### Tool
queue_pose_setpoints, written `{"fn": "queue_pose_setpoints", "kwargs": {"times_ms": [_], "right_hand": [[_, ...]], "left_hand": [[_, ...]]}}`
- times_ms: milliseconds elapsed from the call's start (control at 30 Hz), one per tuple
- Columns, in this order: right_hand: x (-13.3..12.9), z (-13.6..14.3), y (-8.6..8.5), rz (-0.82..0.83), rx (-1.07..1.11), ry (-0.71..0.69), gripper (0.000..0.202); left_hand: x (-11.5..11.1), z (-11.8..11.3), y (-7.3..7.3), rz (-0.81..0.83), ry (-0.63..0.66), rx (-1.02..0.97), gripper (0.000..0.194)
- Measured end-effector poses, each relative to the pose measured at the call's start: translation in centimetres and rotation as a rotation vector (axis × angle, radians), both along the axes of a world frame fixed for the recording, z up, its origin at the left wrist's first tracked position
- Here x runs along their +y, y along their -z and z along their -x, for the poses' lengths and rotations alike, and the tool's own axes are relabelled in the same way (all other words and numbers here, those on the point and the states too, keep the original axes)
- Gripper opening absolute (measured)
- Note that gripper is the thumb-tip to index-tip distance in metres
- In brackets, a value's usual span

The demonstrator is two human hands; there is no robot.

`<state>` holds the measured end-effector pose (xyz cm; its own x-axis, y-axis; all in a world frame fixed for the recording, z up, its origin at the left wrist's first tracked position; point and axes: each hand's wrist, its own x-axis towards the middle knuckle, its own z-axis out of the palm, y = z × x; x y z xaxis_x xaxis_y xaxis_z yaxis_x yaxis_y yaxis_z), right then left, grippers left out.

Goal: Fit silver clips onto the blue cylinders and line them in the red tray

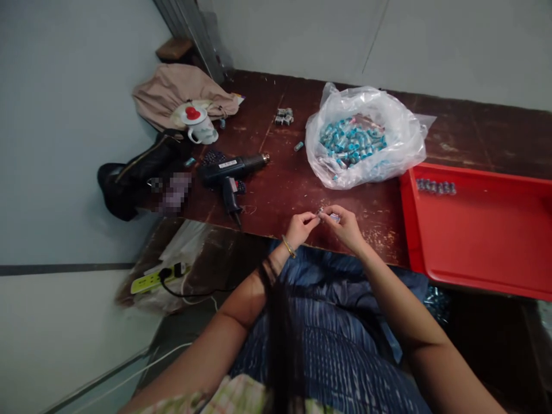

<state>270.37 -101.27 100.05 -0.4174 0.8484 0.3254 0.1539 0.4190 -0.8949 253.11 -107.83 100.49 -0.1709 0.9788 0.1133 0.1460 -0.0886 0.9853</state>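
Note:
At the table's front edge, my left hand (301,226) and my right hand (345,225) meet with their fingertips pinched together. Between them is a small shiny part (319,212), too small and covered to name. A pale bluish bit shows under the curled fingers of my right hand. Beyond my hands, a clear plastic bag (319,169) stands open, holding many small cylindrical pieces (356,141) with blue ends. One loose cylindrical piece (299,146) lies to the left of the bag.
Left of my hands lies a black heat gun (228,169). A red tray (487,236) at right holds a row of small cylinders (436,187). Behind are a small cluster of parts (284,116), a lidded mug (202,133) and a black bag (142,169). A green power strip (149,282) sits below.

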Motion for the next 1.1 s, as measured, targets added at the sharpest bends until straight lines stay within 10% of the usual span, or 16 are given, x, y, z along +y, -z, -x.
{"fn": "queue_pose_setpoints", "kwargs": {"times_ms": [300, 467, 600, 867, 1100], "right_hand": [[19.5, 1.7, -4.2, -0.180, -0.215, 0.343, 0.012], [23.1, 3.1, -3.8, -0.217, -0.259, 0.338, 0.010], [19.0, 2.4, -3.0, -0.116, 0.000, 0.270, 0.025], [0.2, -3.5, -5.1, 0.210, 0.164, -0.165, 0.030], [-2.2, -6.9, -6.2, 0.232, 0.191, -0.180, 0.037]], "left_hand": [[-2.6, 1.7, -1.7, 0.167, -0.060, -0.172, 0.031], [-3.8, 2.6, -2.4, 0.215, -0.068, -0.230, 0.030], [-3.7, 3.4, -2.0, 0.192, -0.068, -0.252, 0.025], [-2.8, 0.9, -1.7, 0.128, 0.097, -0.141, 0.009], [-3.0, -2.0, -2.0, 0.141, 0.253, -0.059, 0.017]]}}
